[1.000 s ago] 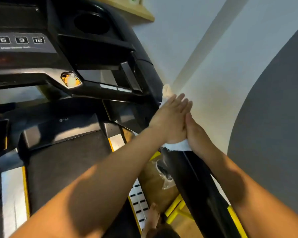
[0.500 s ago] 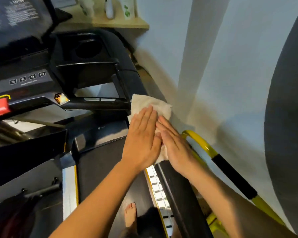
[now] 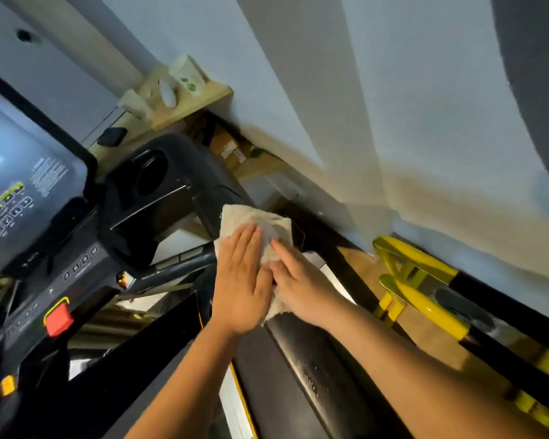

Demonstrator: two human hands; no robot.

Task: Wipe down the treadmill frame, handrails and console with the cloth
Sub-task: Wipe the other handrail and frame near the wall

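Observation:
A pale cream cloth point(image 3: 257, 221) is wrapped over the black right handrail point(image 3: 311, 362) of the treadmill, close to where the rail meets the console. My left hand point(image 3: 241, 280) lies flat on the cloth with fingers straight and together. My right hand point(image 3: 298, 280) presses the cloth from the right side, fingers extended along it. The black console point(image 3: 76, 223) with its screen, button rows and cup holder fills the left. A red safety key point(image 3: 59, 318) sits at its lower edge.
A wooden shelf point(image 3: 184, 103) with small bottles and a cup stands behind the console against the grey wall point(image 3: 393, 106). A yellow and black metal frame point(image 3: 425, 299) lies on the floor to the right of the treadmill. The yellow-edged deck side rail point(image 3: 241, 403) runs below my arms.
Both hands and the cloth have slid forward along the right handrail toward the console. The view has tilted up and rolled, so more wall and the shelf show.

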